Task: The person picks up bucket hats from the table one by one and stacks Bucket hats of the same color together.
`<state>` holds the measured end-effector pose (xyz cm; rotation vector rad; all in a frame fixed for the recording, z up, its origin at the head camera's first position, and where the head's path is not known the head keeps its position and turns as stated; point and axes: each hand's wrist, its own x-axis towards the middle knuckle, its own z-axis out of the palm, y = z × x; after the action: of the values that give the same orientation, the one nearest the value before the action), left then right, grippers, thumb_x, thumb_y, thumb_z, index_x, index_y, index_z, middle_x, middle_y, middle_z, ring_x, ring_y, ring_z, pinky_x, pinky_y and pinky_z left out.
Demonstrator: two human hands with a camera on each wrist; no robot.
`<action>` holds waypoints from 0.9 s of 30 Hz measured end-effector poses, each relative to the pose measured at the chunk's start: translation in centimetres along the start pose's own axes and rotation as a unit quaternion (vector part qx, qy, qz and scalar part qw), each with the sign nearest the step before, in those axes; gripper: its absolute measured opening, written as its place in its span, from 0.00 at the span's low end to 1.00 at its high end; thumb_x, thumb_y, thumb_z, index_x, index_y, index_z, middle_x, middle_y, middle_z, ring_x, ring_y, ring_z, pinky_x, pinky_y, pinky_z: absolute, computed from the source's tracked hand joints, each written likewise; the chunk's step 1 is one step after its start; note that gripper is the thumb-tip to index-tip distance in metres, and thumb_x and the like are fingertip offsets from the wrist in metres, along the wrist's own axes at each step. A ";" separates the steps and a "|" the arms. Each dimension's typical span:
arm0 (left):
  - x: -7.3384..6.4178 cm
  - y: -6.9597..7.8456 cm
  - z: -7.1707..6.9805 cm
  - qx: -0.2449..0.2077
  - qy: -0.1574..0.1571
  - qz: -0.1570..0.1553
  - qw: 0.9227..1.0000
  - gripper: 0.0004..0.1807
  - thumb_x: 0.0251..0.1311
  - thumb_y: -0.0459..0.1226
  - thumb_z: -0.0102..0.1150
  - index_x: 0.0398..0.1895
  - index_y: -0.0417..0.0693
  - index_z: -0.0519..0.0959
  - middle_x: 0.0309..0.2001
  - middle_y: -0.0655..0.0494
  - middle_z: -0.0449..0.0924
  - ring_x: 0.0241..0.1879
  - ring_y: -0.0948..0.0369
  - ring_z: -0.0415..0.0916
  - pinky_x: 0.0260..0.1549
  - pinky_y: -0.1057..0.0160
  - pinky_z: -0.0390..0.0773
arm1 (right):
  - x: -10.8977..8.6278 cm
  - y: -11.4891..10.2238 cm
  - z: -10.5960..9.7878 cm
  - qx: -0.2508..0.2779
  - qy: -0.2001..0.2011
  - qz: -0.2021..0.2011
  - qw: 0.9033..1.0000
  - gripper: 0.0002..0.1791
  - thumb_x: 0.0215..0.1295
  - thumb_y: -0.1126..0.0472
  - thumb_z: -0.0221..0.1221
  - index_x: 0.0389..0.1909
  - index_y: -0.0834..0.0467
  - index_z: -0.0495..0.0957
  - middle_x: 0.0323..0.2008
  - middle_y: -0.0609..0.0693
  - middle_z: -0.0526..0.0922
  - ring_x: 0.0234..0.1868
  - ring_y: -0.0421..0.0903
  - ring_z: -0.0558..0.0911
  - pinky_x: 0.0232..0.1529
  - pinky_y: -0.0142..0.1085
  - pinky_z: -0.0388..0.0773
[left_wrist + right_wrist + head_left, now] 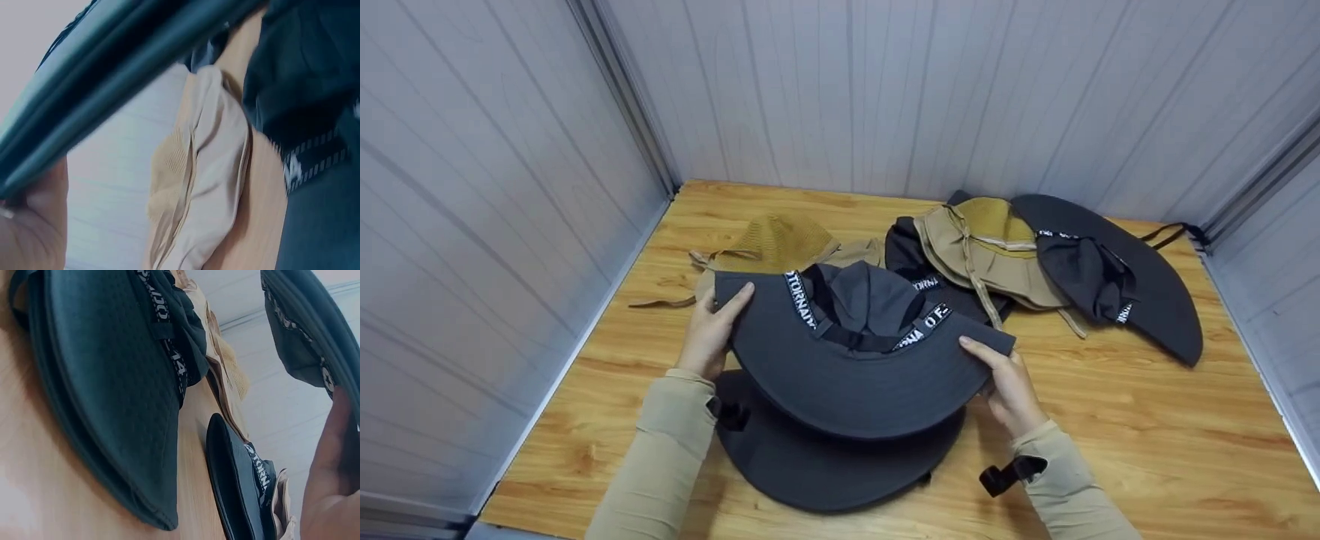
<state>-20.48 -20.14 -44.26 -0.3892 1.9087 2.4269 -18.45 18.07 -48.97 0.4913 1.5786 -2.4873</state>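
Note:
Both hands hold a dark grey wide-brimmed sun hat (840,397) up by the two ends of its brim, its soft crown pointing away. At the left brim corner, my left hand (711,330) pinches the edge with the thumb on top. My right hand (1003,379) grips the right corner the same way. Beneath it, a second dark hat (840,472) lies on the table, partly covered. In the right wrist view the lifted hat (315,320) stands well apart from the dark hat (112,399) on the table.
Behind the held hat, a tan and mustard hat (780,240) lies at the back left of the wooden table (1110,420). More tan hats (990,262) and dark hats (1155,277) overlap at the back right. Pale panel walls (847,90) enclose the table.

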 end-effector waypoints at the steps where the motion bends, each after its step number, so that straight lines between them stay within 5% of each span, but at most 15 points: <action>1: -0.1 0.1 -0.2 0.010 -0.003 0.003 1.000 0.16 0.68 0.40 0.60 0.55 0.50 0.70 0.29 0.62 0.81 0.24 0.64 0.81 0.28 0.63 0.83 | -0.1 0.0 -0.1 -0.008 -0.004 0.000 1.000 0.04 0.67 0.66 0.60 0.35 0.54 0.82 0.28 0.49 0.88 0.30 0.45 0.87 0.34 0.37 0.86; 5: -0.6 0.0 -1.1 0.074 -0.013 0.019 0.997 0.24 0.67 0.37 0.60 0.63 0.53 0.65 0.34 0.58 0.81 0.25 0.62 0.81 0.28 0.62 0.84 | -0.4 0.2 -0.3 -0.033 -0.014 0.003 0.999 0.03 0.65 0.67 0.61 0.38 0.58 0.81 0.29 0.51 0.87 0.31 0.46 0.88 0.36 0.39 0.86; 8: -0.8 -0.3 -1.8 0.156 -0.017 0.020 0.987 0.27 0.69 0.38 0.58 0.69 0.53 0.63 0.45 0.51 0.77 0.27 0.62 0.79 0.30 0.63 0.82 | -0.5 0.4 -0.4 -0.049 -0.014 0.007 0.999 0.04 0.64 0.67 0.63 0.38 0.58 0.80 0.29 0.51 0.87 0.30 0.46 0.88 0.35 0.40 0.86; 11: -0.7 -0.8 -2.4 0.220 -0.018 0.016 0.975 0.24 0.69 0.42 0.57 0.65 0.44 0.69 0.58 0.43 0.73 0.34 0.64 0.76 0.35 0.67 0.79 | -0.5 0.8 -0.5 -0.060 -0.014 0.011 0.998 0.05 0.62 0.68 0.64 0.38 0.58 0.81 0.28 0.51 0.87 0.29 0.46 0.88 0.35 0.40 0.86; 15: -0.8 -1.1 -3.1 0.250 -0.019 0.003 0.968 0.23 0.69 0.45 0.58 0.58 0.38 0.73 0.65 0.42 0.69 0.39 0.65 0.74 0.38 0.68 0.76 | -0.6 1.3 -0.7 -0.071 -0.016 0.023 0.997 0.06 0.61 0.67 0.65 0.38 0.58 0.82 0.28 0.51 0.88 0.29 0.46 0.88 0.35 0.40 0.86; 27: -1.6 -1.9 -5.2 0.254 -0.023 -0.014 0.967 0.22 0.65 0.41 0.64 0.55 0.35 0.75 0.46 0.49 0.79 0.32 0.65 0.78 0.33 0.67 0.80 | -1.5 3.3 -1.2 -0.111 -0.040 0.042 0.992 0.08 0.59 0.69 0.65 0.40 0.58 0.82 0.30 0.49 0.88 0.31 0.45 0.87 0.38 0.38 0.86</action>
<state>-17.64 -24.47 -46.89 -0.3254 2.3714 1.8066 -15.87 17.61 -51.73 0.4098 1.7372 -2.2079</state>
